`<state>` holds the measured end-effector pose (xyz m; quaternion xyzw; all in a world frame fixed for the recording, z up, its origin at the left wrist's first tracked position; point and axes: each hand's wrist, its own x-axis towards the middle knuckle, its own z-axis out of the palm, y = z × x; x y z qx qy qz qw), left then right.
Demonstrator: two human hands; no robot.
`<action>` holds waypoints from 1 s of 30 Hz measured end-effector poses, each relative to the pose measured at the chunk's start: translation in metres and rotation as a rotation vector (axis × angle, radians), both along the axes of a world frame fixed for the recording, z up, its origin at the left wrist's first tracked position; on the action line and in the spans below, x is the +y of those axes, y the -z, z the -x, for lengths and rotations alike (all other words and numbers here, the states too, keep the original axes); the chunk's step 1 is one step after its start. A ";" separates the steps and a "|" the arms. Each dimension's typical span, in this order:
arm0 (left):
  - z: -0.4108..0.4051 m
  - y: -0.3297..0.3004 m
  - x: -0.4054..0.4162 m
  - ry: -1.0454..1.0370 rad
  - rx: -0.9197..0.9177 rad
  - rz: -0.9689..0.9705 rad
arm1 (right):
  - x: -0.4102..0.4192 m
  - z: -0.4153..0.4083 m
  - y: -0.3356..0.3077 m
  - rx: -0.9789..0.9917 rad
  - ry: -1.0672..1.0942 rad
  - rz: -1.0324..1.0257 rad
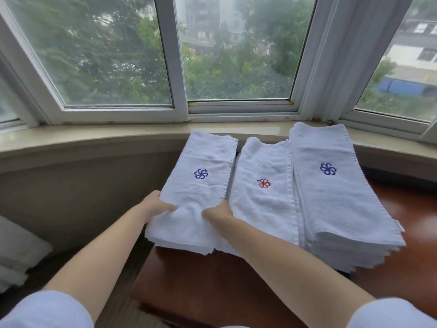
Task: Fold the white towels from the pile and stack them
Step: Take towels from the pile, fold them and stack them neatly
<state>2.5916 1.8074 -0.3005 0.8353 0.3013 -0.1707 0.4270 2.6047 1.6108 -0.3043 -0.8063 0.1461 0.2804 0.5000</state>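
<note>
Three heaps of white towels lie side by side on a dark red-brown table (212,287). The left towel (201,162) is folded long and bears a blue flower emblem. My left hand (157,204) grips its near left edge. My right hand (218,210) pinches its near right edge, and the cloth bunches between the two hands. The middle towel (262,202) has a red emblem and lies flat. On the right stands a tall stack of folded towels (335,197) with a blue emblem on top.
A beige window sill (94,138) curves behind the table, with white-framed windows (179,110) above it. A curtain (347,67) hangs at the right. White folded cloth (16,247) sits low at the far left, beside the table's edge.
</note>
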 end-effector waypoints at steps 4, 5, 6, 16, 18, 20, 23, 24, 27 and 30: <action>0.001 -0.008 -0.025 -0.037 -0.076 -0.294 | -0.015 -0.002 -0.011 -0.191 -0.111 0.169; -0.002 -0.010 -0.031 -0.006 -0.085 -0.406 | -0.020 -0.006 -0.016 -0.262 -0.116 0.214; -0.005 -0.013 -0.037 0.025 -0.115 -0.495 | -0.026 -0.012 -0.021 -0.334 -0.113 0.271; -0.085 -0.015 -0.113 0.354 -0.341 -0.185 | -0.116 -0.073 -0.017 -0.337 -0.075 0.638; -0.109 -0.013 -0.127 0.378 -0.347 -0.160 | -0.128 -0.088 -0.016 -0.346 -0.040 0.637; -0.136 -0.009 -0.138 0.396 -0.345 -0.125 | -0.136 -0.104 -0.016 -0.378 -0.021 0.641; -0.178 -0.003 -0.151 0.406 -0.310 -0.078 | -0.144 -0.131 -0.012 -0.409 0.001 0.649; -0.191 -0.001 -0.155 0.410 -0.301 -0.068 | -0.145 -0.140 -0.010 -0.395 0.016 0.629; -0.224 0.004 -0.165 0.399 -0.285 -0.045 | -0.144 -0.165 -0.002 -0.370 0.054 0.612; -0.245 0.012 -0.170 0.337 -0.246 -0.029 | -0.140 -0.181 0.006 -0.362 0.058 0.636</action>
